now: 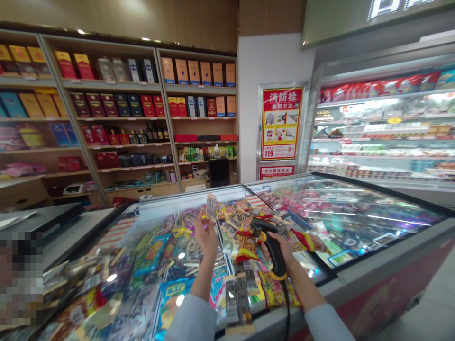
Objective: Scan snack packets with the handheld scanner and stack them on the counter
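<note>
My left hand (pixel 205 229) is raised over the glass-topped freezer, its fingers closed on a small clear snack packet (pixel 212 205) that stands upright above them. In my right hand (pixel 279 248) is a black and yellow barcode scanner (pixel 274 251), its head pointing left and its cable hanging toward me. Beneath the scanner lie red and yellow snack bags (pixel 247 247) and several small packets (pixel 239 219). Nearer to me, dark narrow packets (pixel 237 298) rest beside a yellow and red bag (pixel 277 289).
The freezer's grey front edge (pixel 391 270) runs along the right. Blue packages (pixel 152 253) show at the left. Behind stand shelves of boxed bottles (pixel 128 105), a red fire hydrant sign (pixel 283 124) and a lit display fridge (pixel 387 128). A dark counter (pixel 46 227) is at far left.
</note>
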`<state>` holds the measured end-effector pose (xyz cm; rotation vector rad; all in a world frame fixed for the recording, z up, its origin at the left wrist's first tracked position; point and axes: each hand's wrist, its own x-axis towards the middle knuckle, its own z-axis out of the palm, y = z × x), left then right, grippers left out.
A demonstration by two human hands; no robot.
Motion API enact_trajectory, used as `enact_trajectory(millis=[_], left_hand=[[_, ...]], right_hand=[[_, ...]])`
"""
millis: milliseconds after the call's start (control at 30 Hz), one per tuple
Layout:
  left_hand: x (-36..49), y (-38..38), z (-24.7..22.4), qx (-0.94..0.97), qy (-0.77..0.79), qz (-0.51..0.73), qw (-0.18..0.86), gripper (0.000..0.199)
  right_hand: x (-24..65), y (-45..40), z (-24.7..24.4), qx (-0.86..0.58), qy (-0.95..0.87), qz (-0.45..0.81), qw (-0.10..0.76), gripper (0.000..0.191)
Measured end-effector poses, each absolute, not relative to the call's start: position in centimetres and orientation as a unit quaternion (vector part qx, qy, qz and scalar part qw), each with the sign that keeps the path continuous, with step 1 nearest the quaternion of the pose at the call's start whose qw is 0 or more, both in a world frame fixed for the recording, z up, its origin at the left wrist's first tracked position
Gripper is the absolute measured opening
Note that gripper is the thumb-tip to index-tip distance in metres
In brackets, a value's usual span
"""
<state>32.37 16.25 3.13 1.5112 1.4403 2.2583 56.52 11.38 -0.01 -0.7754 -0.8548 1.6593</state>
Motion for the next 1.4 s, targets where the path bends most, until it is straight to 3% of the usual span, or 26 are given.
enact_trajectory(millis=[600, 967, 1400], left_hand=[[32.8, 15.3, 4.1, 0.504, 0.476, 0.72, 0.01, 0.03], [32.5, 15.2, 4.3, 0.496, 0.471, 0.729, -0.015, 0.028], [32.5, 15.4, 3.7, 0.524, 0.472, 0.709, -0.013, 0.028]], right_hand=[[56.3, 11.0, 0.5, -0.324, -0.339, 0.706, 0.53, 0.035], [55.5, 11.7, 5.0, -0.339, -0.453, 0.652, 0.504, 0.035], [54.8, 13.3, 3.2, -0.338, -0.477, 0.658, 0.475, 0.032]])
